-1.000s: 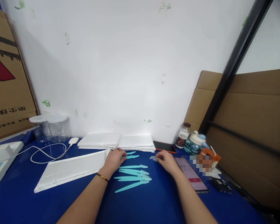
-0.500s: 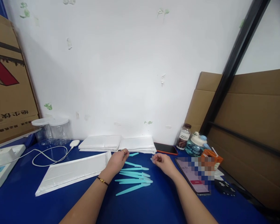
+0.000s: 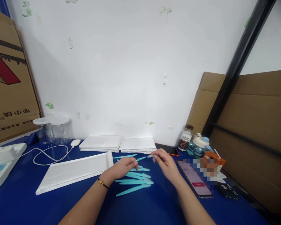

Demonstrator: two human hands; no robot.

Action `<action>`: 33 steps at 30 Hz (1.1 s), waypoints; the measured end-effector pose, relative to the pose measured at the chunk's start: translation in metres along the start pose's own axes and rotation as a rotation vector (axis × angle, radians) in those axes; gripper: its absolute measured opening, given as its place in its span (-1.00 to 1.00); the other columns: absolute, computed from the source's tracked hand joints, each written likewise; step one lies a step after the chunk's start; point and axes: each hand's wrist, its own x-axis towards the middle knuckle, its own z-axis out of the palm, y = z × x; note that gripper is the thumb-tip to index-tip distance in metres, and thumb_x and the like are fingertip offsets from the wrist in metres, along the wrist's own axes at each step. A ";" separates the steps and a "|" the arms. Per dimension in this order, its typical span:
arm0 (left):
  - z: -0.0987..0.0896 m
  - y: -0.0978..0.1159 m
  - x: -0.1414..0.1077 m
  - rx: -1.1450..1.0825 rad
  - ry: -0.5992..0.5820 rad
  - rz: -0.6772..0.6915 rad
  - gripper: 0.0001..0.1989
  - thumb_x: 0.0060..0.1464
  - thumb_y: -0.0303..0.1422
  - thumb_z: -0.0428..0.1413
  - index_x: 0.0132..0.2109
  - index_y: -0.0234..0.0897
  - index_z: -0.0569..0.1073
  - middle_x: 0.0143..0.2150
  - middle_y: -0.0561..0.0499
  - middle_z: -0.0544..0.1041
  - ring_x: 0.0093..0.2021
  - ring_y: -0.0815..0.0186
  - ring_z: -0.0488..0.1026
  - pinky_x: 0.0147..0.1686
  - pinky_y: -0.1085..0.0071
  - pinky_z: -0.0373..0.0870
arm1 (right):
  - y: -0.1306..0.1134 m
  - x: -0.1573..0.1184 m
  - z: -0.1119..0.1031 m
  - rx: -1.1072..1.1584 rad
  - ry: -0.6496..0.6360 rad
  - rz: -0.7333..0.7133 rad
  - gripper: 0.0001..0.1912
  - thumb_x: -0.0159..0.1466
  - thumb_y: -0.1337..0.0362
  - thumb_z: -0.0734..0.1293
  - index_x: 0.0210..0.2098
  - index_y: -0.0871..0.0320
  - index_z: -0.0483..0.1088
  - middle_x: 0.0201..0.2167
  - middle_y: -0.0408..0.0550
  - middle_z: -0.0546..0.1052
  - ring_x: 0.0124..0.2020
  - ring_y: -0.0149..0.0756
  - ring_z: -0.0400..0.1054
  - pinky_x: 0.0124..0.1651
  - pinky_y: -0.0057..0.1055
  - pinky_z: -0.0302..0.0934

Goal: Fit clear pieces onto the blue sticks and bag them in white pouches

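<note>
My left hand is closed in a pinch on a thin teal eyebrow razor, whose tip points right. Facing it, my right hand pinches a small translucent cover close to that tip; whether the two touch is hard to tell. A second clear bit shows under the right fingertips. Below my left hand, several more teal eyebrow razors lie fanned in a column on the blue table. Others lie just behind the hand, partly hidden by it.
A white padded envelope lies left of my hands. Two stacks of white packets rest against the wall. On the right are a phone, a dark phone, a brown-capped bottle and a teal water bottle. A power strip sits far left.
My left hand has moved slightly right and down, now showing a razor in its pinch. My right hand has shifted up and left with the clear cover, closing the gap between them.
</note>
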 end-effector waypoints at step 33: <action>0.013 -0.010 0.002 0.331 0.091 -0.001 -0.83 0.06 -0.31 0.00 -0.22 -0.16 0.46 -0.20 0.01 0.43 -0.18 0.28 0.36 -0.17 0.42 0.22 | 0.087 0.006 -0.008 -0.680 -0.040 0.317 -0.91 0.07 0.31 0.29 -0.50 0.18 0.43 -0.44 0.01 0.46 -0.40 -0.26 0.33 -0.34 -0.42 0.13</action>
